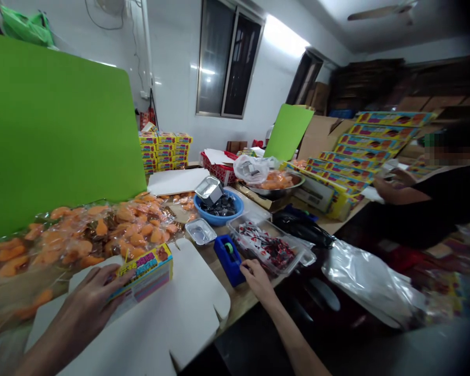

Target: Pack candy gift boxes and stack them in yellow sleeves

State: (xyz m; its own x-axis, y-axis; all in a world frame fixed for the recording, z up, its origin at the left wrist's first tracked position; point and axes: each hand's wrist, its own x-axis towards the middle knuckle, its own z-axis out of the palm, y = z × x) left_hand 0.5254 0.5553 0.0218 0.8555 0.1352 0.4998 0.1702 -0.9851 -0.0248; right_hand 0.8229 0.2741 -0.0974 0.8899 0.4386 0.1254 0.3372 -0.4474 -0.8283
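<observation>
My left hand (90, 297) is wrapped round a small printed yellow box (152, 274), which lies on a white cardboard sheet (196, 292). Fingers bent and pressed together, my right hand (254, 277) is at the front edge of a blue tape dispenser (227, 256) with a green-cored roll; what is in the fingers, if anything, is too small to make out. Behind the dispenser sits a foil tray (200, 232). To its right, a clear plastic container (266, 245) holds many small red-and-white packets.
Bagged orange pieces (129, 224) cover the table's left, before a green board (58, 141). A blue basin (219, 219) holds dark packets and foil trays. Yellow boxes (164, 151) are stacked behind. At right, a person (426, 203) works beside stacked cartons (360, 151).
</observation>
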